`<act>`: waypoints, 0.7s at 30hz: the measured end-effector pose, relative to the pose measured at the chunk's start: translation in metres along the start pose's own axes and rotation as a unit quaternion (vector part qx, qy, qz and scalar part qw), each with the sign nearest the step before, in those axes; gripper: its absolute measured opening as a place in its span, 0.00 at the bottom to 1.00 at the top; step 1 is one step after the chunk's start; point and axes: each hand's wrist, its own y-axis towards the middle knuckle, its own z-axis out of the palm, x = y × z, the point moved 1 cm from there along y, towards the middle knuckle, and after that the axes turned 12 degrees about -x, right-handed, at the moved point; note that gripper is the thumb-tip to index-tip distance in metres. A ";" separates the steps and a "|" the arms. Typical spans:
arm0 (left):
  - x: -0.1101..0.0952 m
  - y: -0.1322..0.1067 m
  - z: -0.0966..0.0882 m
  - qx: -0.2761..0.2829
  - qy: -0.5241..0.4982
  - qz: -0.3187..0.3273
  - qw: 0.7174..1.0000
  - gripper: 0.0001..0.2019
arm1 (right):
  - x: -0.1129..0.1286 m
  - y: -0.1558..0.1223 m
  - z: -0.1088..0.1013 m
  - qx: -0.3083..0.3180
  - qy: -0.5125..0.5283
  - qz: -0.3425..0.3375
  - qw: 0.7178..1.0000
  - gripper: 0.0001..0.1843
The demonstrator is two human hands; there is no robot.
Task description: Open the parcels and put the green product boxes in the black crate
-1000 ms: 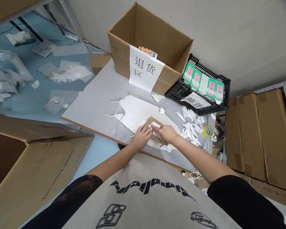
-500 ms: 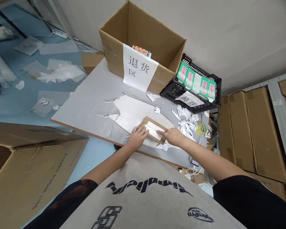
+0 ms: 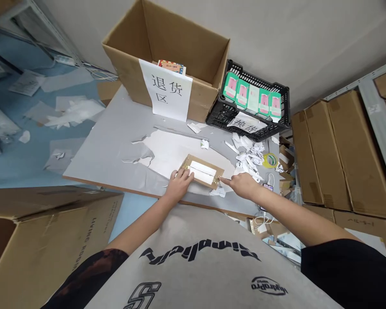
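A small flat cardboard parcel (image 3: 202,171) with a white label lies on the grey board (image 3: 122,141) in front of me. My left hand (image 3: 180,183) rests on its near left corner with fingers flat, pressing it down. My right hand (image 3: 242,184) is at the parcel's near right corner, fingers pinched together with the index pointing at the edge; what the fingers hold, if anything, is too small to make out.
A big open cardboard box (image 3: 167,64) with a white paper sign stands at the back. A black crate (image 3: 249,109) of green-and-pink packs sits to its right. Crumpled paper scraps (image 3: 249,156) and a tape roll (image 3: 270,159) lie nearby. Cartons (image 3: 337,154) stand right, another carton (image 3: 41,240) left.
My right hand slid from the parcel's middle to its near right corner. The left hand stayed on the left end. The view shifted, so everything sits further left.
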 end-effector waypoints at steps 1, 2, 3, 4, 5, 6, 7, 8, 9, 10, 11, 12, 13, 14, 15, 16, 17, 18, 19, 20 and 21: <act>0.000 0.000 -0.001 0.001 0.006 0.005 1.000 0.22 | -0.002 -0.005 0.003 -0.004 0.004 0.007 1.000 0.37; 0.000 0.001 -0.002 0.001 0.013 0.010 1.000 0.21 | -0.005 -0.011 0.007 -0.006 0.006 0.014 1.000 0.38; 0.000 0.002 -0.004 0.003 0.020 0.014 1.000 0.20 | -0.009 -0.018 0.012 -0.007 0.009 0.021 1.000 0.38; 0.000 0.004 -0.006 0.006 0.026 0.017 0.999 0.19 | -0.013 -0.026 0.018 -0.008 0.014 0.028 0.999 0.38; -0.001 0.007 -0.010 0.011 0.031 0.020 0.999 0.17 | -0.017 -0.034 0.025 -0.013 0.022 0.037 0.999 0.37; -0.002 0.010 -0.014 0.019 0.032 0.023 0.999 0.16 | -0.021 -0.042 0.032 -0.020 0.035 0.048 0.998 0.36; -0.004 0.014 -0.018 0.028 0.030 0.026 0.999 0.15 | -0.024 -0.049 0.041 -0.035 0.053 0.063 0.996 0.34; -0.006 0.019 -0.021 0.037 0.026 0.030 0.999 0.16 | -0.027 -0.054 0.049 -0.054 0.078 0.079 0.992 0.33; -0.010 0.023 -0.024 0.045 0.019 0.038 0.998 0.18 | -0.028 -0.058 0.057 -0.077 0.111 0.096 0.986 0.31; -0.013 0.028 -0.025 0.053 0.011 0.052 0.997 0.22 | -0.027 -0.060 0.065 -0.101 0.148 0.114 0.977 0.30; -0.017 0.033 -0.025 0.061 0.003 0.070 0.996 0.26 | -0.025 -0.059 0.072 -0.127 0.190 0.134 0.964 0.30; -0.022 0.037 -0.023 0.071 -0.004 0.092 0.993 0.28 | -0.021 -0.055 0.079 -0.154 0.234 0.158 0.947 0.31; -0.026 0.040 -0.019 0.082 -0.007 0.114 0.990 0.30 | -0.017 -0.049 0.084 -0.182 0.276 0.188 0.925 0.33; -0.029 0.043 -0.015 0.092 -0.008 0.132 0.987 0.30 | -0.012 -0.041 0.088 -0.210 0.312 0.220 0.900 0.35; -0.031 0.045 -0.011 0.099 -0.004 0.144 0.985 0.29 | -0.008 -0.031 0.091 -0.238 0.342 0.252 0.873 0.36; -0.033 0.047 -0.006 0.102 0.001 0.149 0.983 0.28 | -0.003 -0.019 0.092 -0.266 0.362 0.277 0.850 0.35; -0.034 0.048 -0.002 0.103 0.007 0.151 0.983 0.26 | 0.000 -0.007 0.091 -0.291 0.374 0.289 0.832 0.34; -0.035 0.049 0.001 0.102 0.013 0.152 0.983 0.25 | 0.003 0.005 0.089 -0.314 0.382 0.292 0.819 0.31; -0.036 0.049 0.003 0.102 0.019 0.152 0.983 0.24 | 0.006 0.016 0.087 -0.328 0.386 0.293 0.811 0.29; -0.037 0.050 0.004 0.104 0.025 0.154 0.982 0.22 | 0.007 0.026 0.084 -0.331 0.388 0.291 0.809 0.26; -0.038 0.051 0.005 0.107 0.033 0.156 0.981 0.21 | 0.009 0.035 0.082 -0.327 0.385 0.290 0.813 0.25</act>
